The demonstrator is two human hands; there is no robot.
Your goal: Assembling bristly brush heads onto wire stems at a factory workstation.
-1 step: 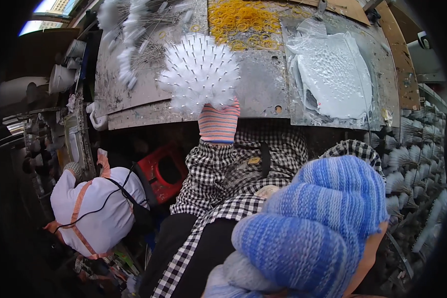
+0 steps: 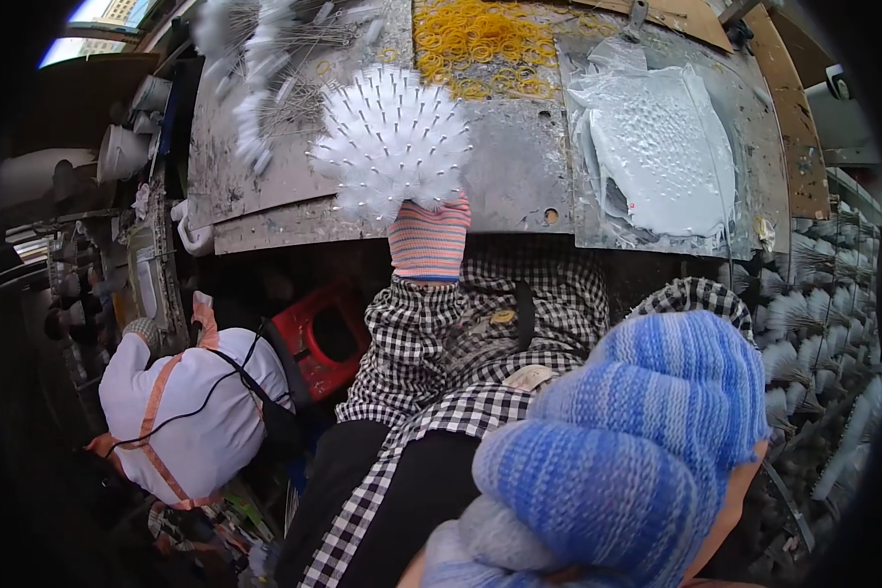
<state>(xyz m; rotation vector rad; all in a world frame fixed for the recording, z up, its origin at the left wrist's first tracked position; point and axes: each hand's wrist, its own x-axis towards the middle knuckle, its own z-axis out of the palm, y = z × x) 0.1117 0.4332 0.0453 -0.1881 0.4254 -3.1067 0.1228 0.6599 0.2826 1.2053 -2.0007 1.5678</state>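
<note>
My left hand (image 2: 427, 240), in a pink and orange striped glove, is stretched out over the edge of a grey metal worktable (image 2: 519, 176). It grips the base of a white fan-shaped bundle of thin white-tipped sticks (image 2: 392, 137), spread out above the table. My right hand (image 2: 622, 461), in a blue knitted glove, is curled up close to the camera at the lower right. Whether it holds anything is hidden. Both arms wear black and white checked sleeves (image 2: 461, 333).
A heap of yellow rubber bands (image 2: 475, 44) lies at the table's far side. A tray of white paste under plastic film (image 2: 657, 147) sits on the right. More white-tipped sticks (image 2: 265, 69) lie at the left. A red stool (image 2: 318, 338) and a person in white (image 2: 191, 412) are below left. Racks of white-tipped bundles (image 2: 813, 323) line the right.
</note>
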